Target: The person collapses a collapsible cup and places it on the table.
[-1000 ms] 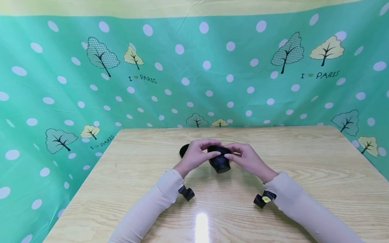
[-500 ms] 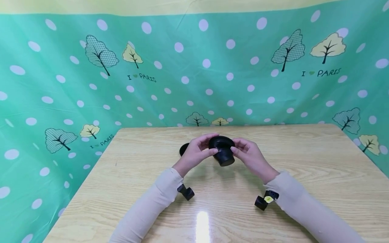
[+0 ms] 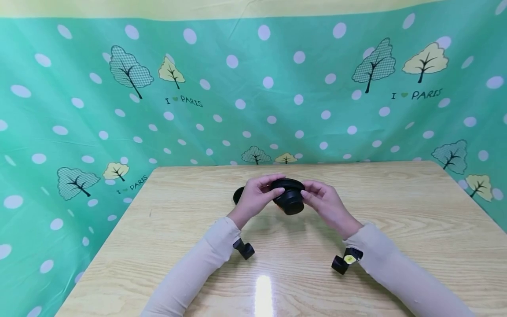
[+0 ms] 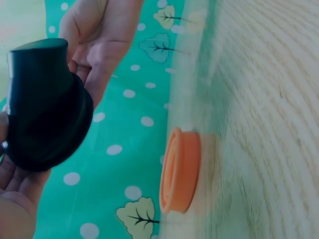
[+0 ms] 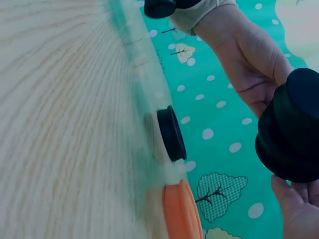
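Note:
Both hands hold a black collapsible cup (image 3: 291,203) above the table, one at each side of its wide rim. The cup is tilted, its narrower end facing my head camera, and its wall is stepped. My left hand (image 3: 254,199) pinches the left of it, thumb in front and fingers behind. From the right, my right hand (image 3: 327,203) grips it with thumb and fingers. In the left wrist view the cup (image 4: 45,107) bulges unevenly near the rim. An orange ring-like folded cup (image 4: 182,172) lies on the table beyond, mostly hidden in the head view.
A flat black round piece (image 3: 238,195) rests on the wooden table (image 3: 190,193) behind my left hand. In the right wrist view this black piece (image 5: 171,133) lies near the orange one (image 5: 182,211). A green dotted curtain (image 3: 222,88) hangs behind the table.
The black cup has risen slightly and turned so its narrow end faces the camera more; its lower part looks shorter than half a second ago. Both hands keep hold of it.

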{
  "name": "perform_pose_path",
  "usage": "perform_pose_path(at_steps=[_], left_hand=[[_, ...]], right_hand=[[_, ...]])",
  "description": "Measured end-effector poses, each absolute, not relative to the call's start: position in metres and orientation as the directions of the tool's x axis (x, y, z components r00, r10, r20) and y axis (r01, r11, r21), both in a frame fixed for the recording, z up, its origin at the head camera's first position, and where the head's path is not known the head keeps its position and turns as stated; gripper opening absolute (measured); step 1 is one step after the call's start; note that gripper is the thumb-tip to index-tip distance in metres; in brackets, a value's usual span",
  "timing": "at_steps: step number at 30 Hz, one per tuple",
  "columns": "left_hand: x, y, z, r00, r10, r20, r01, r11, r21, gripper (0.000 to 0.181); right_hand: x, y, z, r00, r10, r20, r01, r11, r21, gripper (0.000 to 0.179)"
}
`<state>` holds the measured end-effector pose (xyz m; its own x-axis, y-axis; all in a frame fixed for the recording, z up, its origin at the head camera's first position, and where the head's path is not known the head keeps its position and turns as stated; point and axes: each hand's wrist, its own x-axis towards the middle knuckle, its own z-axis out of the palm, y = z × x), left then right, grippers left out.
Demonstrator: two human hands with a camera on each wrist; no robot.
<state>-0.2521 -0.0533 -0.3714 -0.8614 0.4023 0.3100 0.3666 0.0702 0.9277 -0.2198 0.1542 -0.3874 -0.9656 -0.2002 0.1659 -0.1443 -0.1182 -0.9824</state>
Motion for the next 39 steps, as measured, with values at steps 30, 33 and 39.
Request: perform_pose_path(at_steps=[30,33,39], left_hand=[[-0.248,-0.063,-0.371,-0.829,0.485,0.278,0.360,0.083,0.929,0.045],[-0.246,-0.061,-0.370,-0.823,0.474,0.312,0.392,0.076,0.917,0.046],[-0.246,-0.059,-0.372,-0.818,0.437,0.375,0.460,0.105,0.882,0.041]], right_hand=[[-0.220,0.150,-0.383,-0.926,-0.317,0.205,-0.182,-0.101,-0.978,0.014],[-0.221,0.149,-0.384,-0.920,-0.334,0.204,-0.133,-0.223,-0.966,0.011],[-0.220,0.148,-0.383,-0.922,-0.331,0.202,-0.106,-0.285,-0.953,0.011]])
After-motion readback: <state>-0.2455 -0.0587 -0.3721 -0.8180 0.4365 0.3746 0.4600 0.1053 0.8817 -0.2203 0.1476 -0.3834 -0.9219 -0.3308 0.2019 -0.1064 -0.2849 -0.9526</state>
